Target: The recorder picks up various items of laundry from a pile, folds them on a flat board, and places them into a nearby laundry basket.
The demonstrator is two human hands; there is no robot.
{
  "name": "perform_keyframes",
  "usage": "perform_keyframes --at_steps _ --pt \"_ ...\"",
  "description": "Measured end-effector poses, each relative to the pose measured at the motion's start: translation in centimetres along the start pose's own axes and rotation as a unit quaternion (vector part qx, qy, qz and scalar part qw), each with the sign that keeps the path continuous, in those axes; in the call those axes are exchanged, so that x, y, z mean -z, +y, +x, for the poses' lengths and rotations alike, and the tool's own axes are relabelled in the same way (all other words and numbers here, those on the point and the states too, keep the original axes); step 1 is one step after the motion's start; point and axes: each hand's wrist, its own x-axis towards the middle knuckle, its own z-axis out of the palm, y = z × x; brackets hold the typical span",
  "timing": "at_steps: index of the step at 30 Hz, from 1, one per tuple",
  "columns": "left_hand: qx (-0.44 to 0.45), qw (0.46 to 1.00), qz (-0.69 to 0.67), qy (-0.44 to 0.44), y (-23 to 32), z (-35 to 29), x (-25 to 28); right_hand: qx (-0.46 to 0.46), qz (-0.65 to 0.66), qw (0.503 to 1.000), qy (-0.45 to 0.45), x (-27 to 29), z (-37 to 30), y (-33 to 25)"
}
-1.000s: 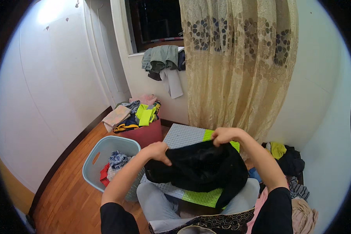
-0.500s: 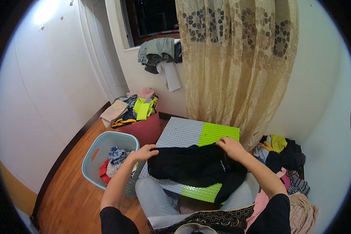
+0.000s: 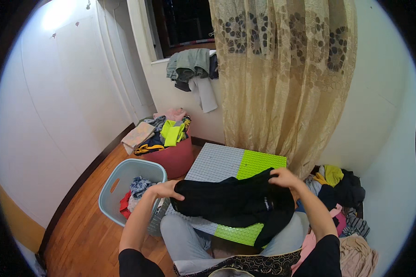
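Note:
Stretched between my hands is a black garment [image 3: 226,201] with a small pale print near its right part; whether it is trousers or a top I cannot tell. My left hand [image 3: 168,189] is closed on its left end, and my right hand [image 3: 283,178] pinches its upper right edge. Beneath the cloth stands a low studded table [image 3: 217,158], grey on its left and lime green on its right. One flap of the black cloth hangs toward my right thigh, over the table's near edge.
Left of the table stands a light blue laundry basket [image 3: 107,203] with a few clothes inside. Behind it, a red tub [image 3: 178,159] overflows with clothes. Heaped clothes [image 3: 346,189] lie at the right wall. Garments [image 3: 192,64] hang over the windowsill beside a beige curtain [image 3: 282,101].
My right hand has shifted slightly right, drawing the cloth's upper right corner outward. My left hand has moved a little down and left. The whole view has shifted slightly.

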Motion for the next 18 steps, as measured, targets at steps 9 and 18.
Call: perform_keyframes --at_steps 9,18 --pt "-0.141 0.896 -0.176 0.382 18.8 1.9 2.0 -0.097 0.455 0.857 0.222 15.4 6.0 -16.0" --pt "-0.455 0.833 -0.218 0.227 31.1 3.7 -5.5 0.175 0.313 0.875 0.326 16.1 8.4 -33.0"
